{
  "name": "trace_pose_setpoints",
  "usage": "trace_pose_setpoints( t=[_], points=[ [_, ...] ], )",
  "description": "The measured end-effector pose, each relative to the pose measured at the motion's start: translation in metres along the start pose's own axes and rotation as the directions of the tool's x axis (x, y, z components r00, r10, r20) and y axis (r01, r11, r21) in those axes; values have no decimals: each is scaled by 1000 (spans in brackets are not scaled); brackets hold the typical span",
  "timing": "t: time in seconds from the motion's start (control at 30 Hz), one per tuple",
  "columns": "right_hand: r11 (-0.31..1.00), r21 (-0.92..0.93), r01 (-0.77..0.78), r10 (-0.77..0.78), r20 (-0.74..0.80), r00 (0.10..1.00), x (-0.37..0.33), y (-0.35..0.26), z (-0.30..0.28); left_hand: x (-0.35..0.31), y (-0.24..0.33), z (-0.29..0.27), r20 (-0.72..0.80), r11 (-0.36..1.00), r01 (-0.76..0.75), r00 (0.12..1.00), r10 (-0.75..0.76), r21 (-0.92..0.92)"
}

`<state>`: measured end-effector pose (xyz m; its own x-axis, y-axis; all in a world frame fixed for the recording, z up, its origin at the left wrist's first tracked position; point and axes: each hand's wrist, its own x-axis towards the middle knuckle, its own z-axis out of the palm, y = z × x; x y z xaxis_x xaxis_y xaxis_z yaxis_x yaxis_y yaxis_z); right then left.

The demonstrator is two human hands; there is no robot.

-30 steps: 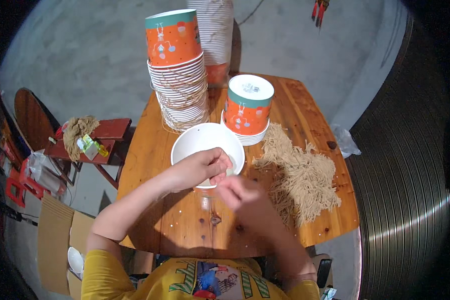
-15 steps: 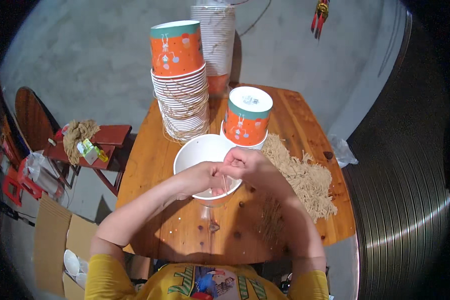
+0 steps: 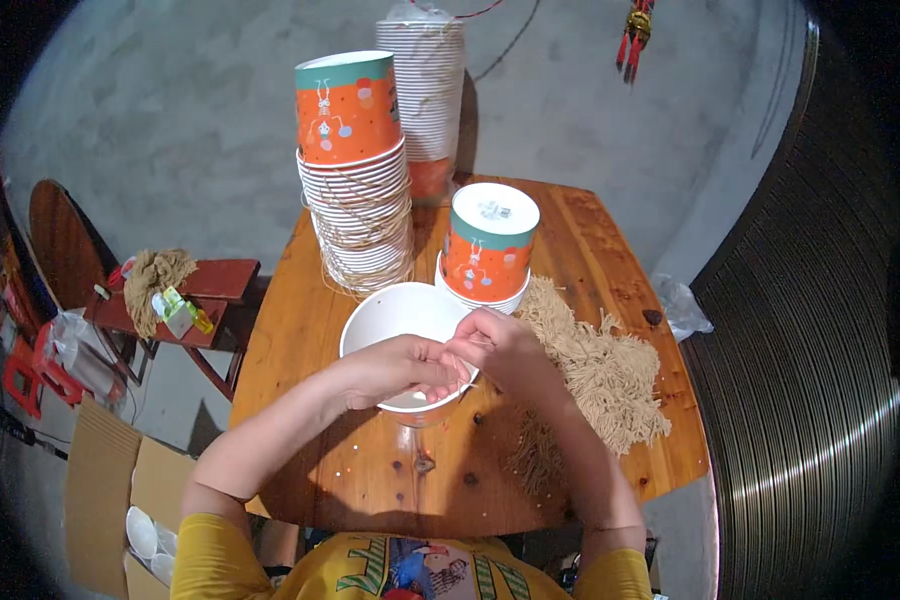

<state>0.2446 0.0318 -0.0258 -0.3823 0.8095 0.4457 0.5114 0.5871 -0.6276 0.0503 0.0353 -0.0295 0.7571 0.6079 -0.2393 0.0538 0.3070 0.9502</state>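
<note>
Both hands at the near rim of white paper bowl, mid-tabletop — left hand and right hand pinched closed on a cord, threading step; next needs fine fingertip pull.

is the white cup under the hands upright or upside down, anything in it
Upright: the white paper cup shows its open mouth and bare white inside. Both hands cover the near rim, so that part cannot be told.

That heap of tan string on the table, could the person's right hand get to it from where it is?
Probably yes. The right hand is at the rim of the white bowl, and the heap of tan string lies just beside it on the table, with nothing between them.
</note>
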Motion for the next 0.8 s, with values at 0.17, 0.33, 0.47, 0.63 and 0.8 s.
trace_pose_setpoints(
  t=[0.17,0.33,0.47,0.63,0.8],
  points=[
    [966,138,-219,227,-43,973,-15,7,0,2,-1,3,-66,1000,2,998,-4,-30],
    [999,30,28,-24,-131,991,-41,4,2,7,3,7,-124,1000,10,992,-12,-16],
    [997,-71,24,-38,-203,978,-48,-2,10,9,2,7,-148,999,12,989,-17,-30],
    [973,-229,-9,-56,-272,961,-52,-16,10,11,3,7,-146,1000,-15,989,13,-8],
    [985,-170,-1,-49,-291,955,-54,-11,14,13,0,5,-156,1000,-8,988,6,-12]
  ],
)
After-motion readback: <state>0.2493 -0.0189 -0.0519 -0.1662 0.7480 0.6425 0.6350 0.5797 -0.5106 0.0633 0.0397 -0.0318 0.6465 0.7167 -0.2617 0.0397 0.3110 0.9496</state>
